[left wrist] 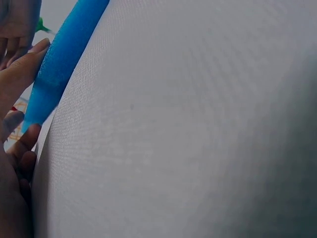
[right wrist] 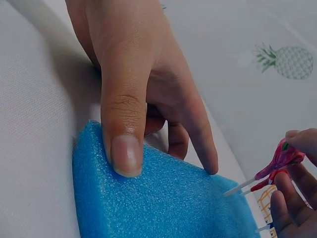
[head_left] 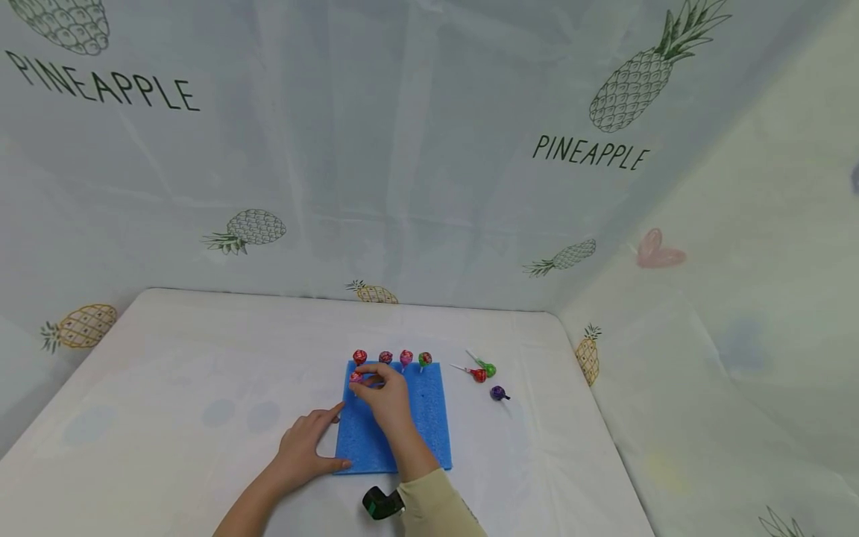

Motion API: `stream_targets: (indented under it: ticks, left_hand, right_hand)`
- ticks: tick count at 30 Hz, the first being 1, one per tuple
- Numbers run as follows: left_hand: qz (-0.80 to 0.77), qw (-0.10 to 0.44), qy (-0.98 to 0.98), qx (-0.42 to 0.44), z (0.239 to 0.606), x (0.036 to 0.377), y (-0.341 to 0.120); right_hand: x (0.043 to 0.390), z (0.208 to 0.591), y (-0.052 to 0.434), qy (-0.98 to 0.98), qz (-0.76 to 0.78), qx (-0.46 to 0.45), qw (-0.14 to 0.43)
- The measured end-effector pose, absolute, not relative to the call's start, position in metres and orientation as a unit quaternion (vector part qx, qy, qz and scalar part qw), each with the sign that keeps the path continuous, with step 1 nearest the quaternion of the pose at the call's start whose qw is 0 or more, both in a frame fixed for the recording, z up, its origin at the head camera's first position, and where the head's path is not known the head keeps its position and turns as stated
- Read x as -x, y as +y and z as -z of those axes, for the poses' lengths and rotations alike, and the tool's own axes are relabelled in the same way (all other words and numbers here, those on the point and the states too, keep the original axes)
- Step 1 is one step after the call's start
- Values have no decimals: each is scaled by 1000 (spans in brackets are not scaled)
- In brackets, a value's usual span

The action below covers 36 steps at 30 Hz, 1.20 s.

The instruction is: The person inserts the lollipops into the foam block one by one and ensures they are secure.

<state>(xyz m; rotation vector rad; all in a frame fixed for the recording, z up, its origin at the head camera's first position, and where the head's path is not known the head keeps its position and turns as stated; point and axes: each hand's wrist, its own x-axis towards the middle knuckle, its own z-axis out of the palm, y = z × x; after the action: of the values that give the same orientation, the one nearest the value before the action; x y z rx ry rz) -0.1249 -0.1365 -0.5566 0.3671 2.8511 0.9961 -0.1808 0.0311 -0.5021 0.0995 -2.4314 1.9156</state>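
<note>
A blue foam board lies on the table. My right hand is over its far left part and pinches a pink lollipop by the wrapped head. In the right wrist view that lollipop stands tilted, its white stick meeting the foam. My left hand rests at the board's left side, thumb and forefinger spread and pressing the foam; its other fingers are partly hidden. Along the far edge stand several lollipops, among them a red one, a pink one and a red-green one.
Right of the board lie a green lollipop, a red lollipop and a purple lollipop. A black device sits at my right wrist. The white-covered table meets a pineapple-print curtain behind.
</note>
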Motion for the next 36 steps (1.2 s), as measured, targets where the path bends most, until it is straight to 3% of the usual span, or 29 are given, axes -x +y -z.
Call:
stream_targets:
  ticks: [19,36]
  left_hand:
    - [-324,45,937,-123,556,125,-136]
    - [-317,44,939,-122,557,125,-135]
  right_hand:
    - [183,511,30,-776,-628,-41,38]
    - [182,512,30,-782,-622,-36,19]
